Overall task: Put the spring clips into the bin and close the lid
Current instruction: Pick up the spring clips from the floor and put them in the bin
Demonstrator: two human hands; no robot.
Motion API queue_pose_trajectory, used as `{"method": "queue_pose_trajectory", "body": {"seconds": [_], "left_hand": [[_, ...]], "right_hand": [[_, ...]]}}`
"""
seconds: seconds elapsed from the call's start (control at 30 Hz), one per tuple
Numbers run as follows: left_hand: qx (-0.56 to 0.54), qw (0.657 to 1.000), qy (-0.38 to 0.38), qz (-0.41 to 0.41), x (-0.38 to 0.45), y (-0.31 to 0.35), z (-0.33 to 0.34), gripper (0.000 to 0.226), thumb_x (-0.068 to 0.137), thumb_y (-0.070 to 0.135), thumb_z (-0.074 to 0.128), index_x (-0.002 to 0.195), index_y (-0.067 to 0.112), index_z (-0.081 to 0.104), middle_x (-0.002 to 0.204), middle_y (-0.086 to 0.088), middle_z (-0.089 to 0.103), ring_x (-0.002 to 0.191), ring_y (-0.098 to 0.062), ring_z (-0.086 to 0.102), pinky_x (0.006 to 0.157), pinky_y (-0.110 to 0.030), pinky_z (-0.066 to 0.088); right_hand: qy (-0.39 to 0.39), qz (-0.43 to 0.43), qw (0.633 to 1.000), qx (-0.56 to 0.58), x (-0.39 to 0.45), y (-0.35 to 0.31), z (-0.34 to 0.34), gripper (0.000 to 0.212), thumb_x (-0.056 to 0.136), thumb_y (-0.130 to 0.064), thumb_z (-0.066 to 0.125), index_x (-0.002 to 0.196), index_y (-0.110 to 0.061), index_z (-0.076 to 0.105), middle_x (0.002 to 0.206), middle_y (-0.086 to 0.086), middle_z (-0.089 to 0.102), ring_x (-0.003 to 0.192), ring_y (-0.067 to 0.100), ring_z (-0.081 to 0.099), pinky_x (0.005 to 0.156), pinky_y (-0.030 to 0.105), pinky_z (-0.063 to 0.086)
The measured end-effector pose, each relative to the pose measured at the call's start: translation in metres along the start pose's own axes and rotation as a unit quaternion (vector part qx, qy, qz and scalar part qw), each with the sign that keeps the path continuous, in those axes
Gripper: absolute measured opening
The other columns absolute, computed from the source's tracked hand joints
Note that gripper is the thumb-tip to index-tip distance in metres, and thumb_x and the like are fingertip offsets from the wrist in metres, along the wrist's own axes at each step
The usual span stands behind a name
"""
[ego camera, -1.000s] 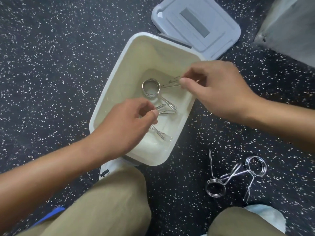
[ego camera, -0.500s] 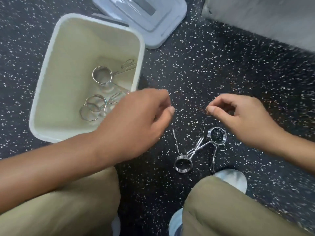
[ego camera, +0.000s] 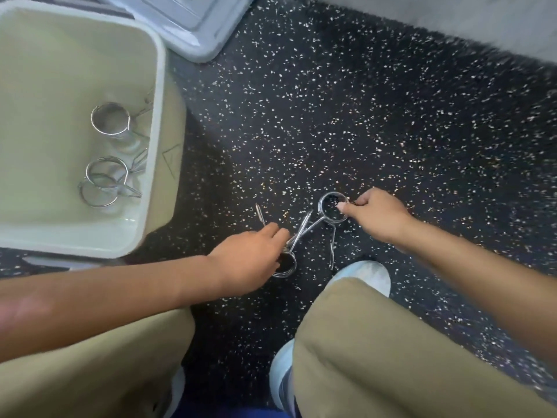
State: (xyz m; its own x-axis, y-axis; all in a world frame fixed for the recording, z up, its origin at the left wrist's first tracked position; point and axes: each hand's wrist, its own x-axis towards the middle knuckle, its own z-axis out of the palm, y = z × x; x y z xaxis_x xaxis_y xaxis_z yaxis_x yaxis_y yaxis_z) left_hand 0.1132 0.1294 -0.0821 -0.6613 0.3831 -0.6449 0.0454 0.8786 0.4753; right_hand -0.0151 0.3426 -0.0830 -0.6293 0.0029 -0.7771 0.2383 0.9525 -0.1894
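An open cream bin stands at the upper left with three metal spring clips lying on its bottom. Its grey lid lies on the floor behind it. Two more spring clips lie crossed on the speckled floor in front of my knees. My left hand is closed over the coil of the nearer clip. My right hand pinches the ring of the farther clip between thumb and fingers. Both clips still touch the floor.
The dark speckled floor stretches to the right of the bin. A grey wall or block runs along the top right. My knees in khaki trousers and light shoes fill the bottom of the view.
Both hands left the bin after dropping clips there, moved right and down to the floor, and now close on the two remaining clips. The view has shifted right.
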Motion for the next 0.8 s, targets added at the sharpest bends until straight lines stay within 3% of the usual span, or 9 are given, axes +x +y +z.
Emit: {"method": "queue_pose_trajectory", "body": {"seconds": [0.07,0.17,0.27,0.33,0.57,0.67,0.8], "left_hand": [[0.01,1.0,-0.002,0.0,0.005,0.001,0.004,0.027,0.098,0.022,0.053,0.123,0.018,0.044,0.114,-0.002,0.052,0.08,-0.023,0.057,0.07,-0.041,0.052],[0.025,1.0,0.0,0.001,0.013,0.0,0.005,0.028,0.097,0.013,0.054,0.123,0.018,0.046,0.11,-0.003,0.055,0.075,-0.022,0.051,0.067,-0.039,0.049],[0.014,1.0,-0.009,-0.006,0.02,-0.004,0.004,0.024,0.096,0.008,0.055,0.119,0.016,0.052,0.106,-0.005,0.056,0.078,-0.025,0.053,0.068,-0.041,0.05],[-0.003,1.0,-0.011,-0.008,0.022,-0.006,0.003,0.019,0.096,0.007,0.055,0.114,0.014,0.055,0.105,-0.006,0.056,0.082,-0.027,0.06,0.071,-0.043,0.052],[-0.034,0.998,0.035,-0.034,0.01,-0.015,-0.02,0.021,0.096,0.016,0.062,0.117,0.018,0.061,0.111,-0.002,0.059,0.09,-0.026,0.063,0.078,-0.04,0.053],[-0.054,0.995,0.08,-0.039,-0.006,-0.016,-0.045,0.024,0.095,0.024,0.065,0.119,0.024,0.063,0.11,0.004,0.06,0.087,-0.018,0.063,0.077,-0.034,0.052],[-0.031,0.986,0.164,-0.029,-0.033,-0.015,-0.086,0.025,0.091,0.03,0.067,0.116,0.026,0.066,0.101,0.01,0.06,0.076,-0.01,0.058,0.073,-0.032,0.049]], "right_hand": [[0.006,0.014,0.999,0.036,0.003,0.004,0.005,0.031,0.09,-0.041,0.066,0.075,-0.014,0.065,0.06,0.007,0.05,0.053,0.021,0.043,0.054,0.031,0.032],[0.023,0.026,0.994,0.102,0.008,0.004,0.012,0.028,0.086,-0.03,0.07,0.076,-0.004,0.069,0.062,0.01,0.054,0.056,0.022,0.048,0.058,0.031,0.038],[0.039,0.031,0.99,0.13,0.013,0.005,0.018,0.032,0.086,-0.024,0.072,0.081,0.007,0.066,0.076,0.022,0.073,0.065,0.035,0.067,0.069,0.04,0.056],[0.049,0.031,0.988,0.14,0.016,0.007,0.021,0.033,0.086,-0.021,0.07,0.092,0.011,0.068,0.09,0.026,0.075,0.067,0.032,0.068,0.076,0.049,0.058],[0.05,0.027,0.984,0.167,0.012,0.011,0.024,0.028,0.09,-0.018,0.067,0.087,0.01,0.069,0.083,0.025,0.076,0.082,0.043,0.074,0.077,0.053,0.06],[0.047,0.028,0.983,0.175,0.011,0.011,0.023,0.028,0.091,-0.018,0.066,0.084,0.009,0.069,0.081,0.024,0.076,0.081,0.043,0.074,0.076,0.054,0.06],[0.043,0.027,0.982,0.184,0.008,0.007,0.021,0.019,0.092,-0.017,0.066,0.074,-0.009,0.066,0.081,0.019,0.077,0.083,0.042,0.074,0.075,0.053,0.061]]}}
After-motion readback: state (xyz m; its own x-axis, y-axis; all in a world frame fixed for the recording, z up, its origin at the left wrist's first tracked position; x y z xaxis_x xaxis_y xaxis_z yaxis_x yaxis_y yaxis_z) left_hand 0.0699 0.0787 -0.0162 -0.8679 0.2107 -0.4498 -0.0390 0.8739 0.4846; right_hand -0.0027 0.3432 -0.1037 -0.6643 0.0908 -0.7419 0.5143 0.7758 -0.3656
